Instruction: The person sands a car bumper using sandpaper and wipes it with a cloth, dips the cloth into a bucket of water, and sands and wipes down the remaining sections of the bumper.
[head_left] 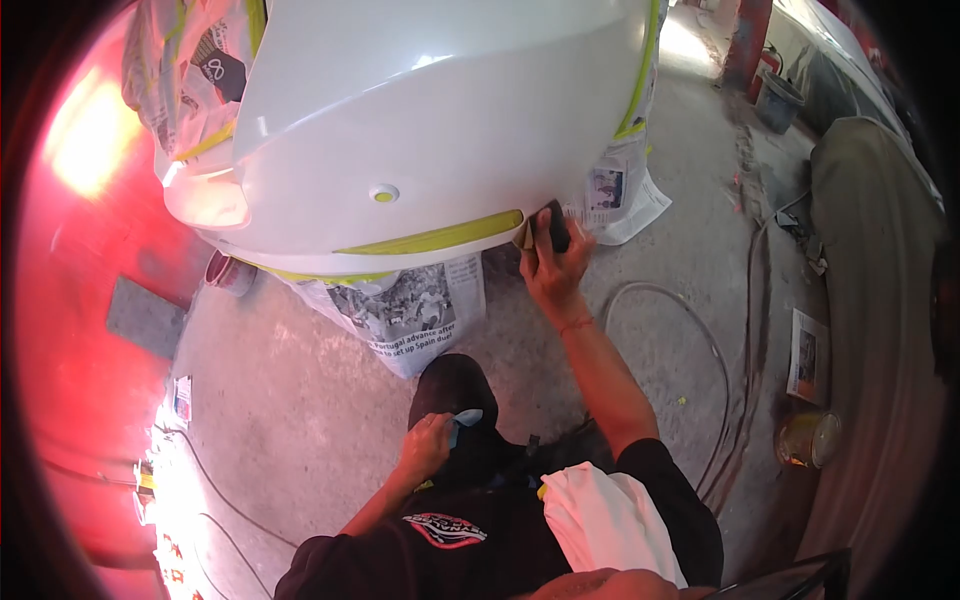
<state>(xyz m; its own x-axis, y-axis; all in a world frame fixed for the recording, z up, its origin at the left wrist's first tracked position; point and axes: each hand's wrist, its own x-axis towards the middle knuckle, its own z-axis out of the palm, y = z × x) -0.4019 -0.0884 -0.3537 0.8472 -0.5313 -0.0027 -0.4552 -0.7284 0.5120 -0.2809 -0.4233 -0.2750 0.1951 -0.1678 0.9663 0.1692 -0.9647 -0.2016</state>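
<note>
Left hand beside the dark-trousered knee, fingers closed round a light-blue scrap, probably parked out of the way. Right hand, arm outstretched, grasps a dark block at the lower edge of a white panel, likely gripped from behind for pressure. Yellow-green tape and newspaper along the edge, apparently as shielding. Grey bucket well beyond.

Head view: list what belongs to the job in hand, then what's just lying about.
In the job:
dark pad in right hand
blue piece in left hand
white panel
yellow-green tape
newspaper masking

Seemingly lying about:
tin
bucket
grey board
</note>
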